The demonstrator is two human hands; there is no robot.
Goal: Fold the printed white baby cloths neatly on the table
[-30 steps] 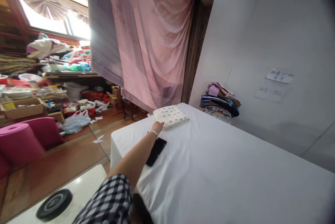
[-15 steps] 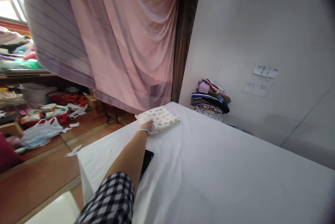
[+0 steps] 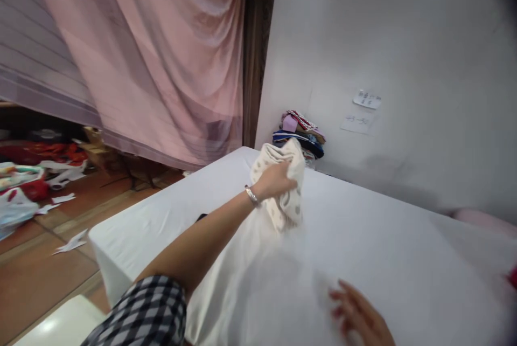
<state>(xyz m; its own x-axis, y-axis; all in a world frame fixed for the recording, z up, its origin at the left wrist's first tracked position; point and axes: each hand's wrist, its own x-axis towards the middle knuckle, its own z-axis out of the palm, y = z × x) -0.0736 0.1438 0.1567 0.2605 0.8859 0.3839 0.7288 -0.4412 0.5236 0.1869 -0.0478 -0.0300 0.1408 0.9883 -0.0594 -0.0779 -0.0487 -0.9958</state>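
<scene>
My left hand [image 3: 277, 180], a bracelet on its wrist, is closed round a cream cloth with a grey print [image 3: 285, 191] and holds it lifted above the white table [image 3: 379, 238]; the cloth hangs crumpled below the fingers. My right hand [image 3: 357, 313] comes in at the lower right, fingers spread and blurred, just over the tabletop and holding nothing. A dark phone [image 3: 201, 218] shows only as a sliver behind my left forearm.
A stack of folded colourful clothes [image 3: 301, 133] sits at the table's far corner against the white wall, below two paper notes [image 3: 362, 110]. A pink curtain [image 3: 161, 55] hangs at the left. Bags and paper scraps [image 3: 28, 184] litter the brown floor beside the table.
My left hand has grasped the folded cloth and lifted it off the table, so it now hangs crumpled. My right hand has come into view. The camera has swung to the right.
</scene>
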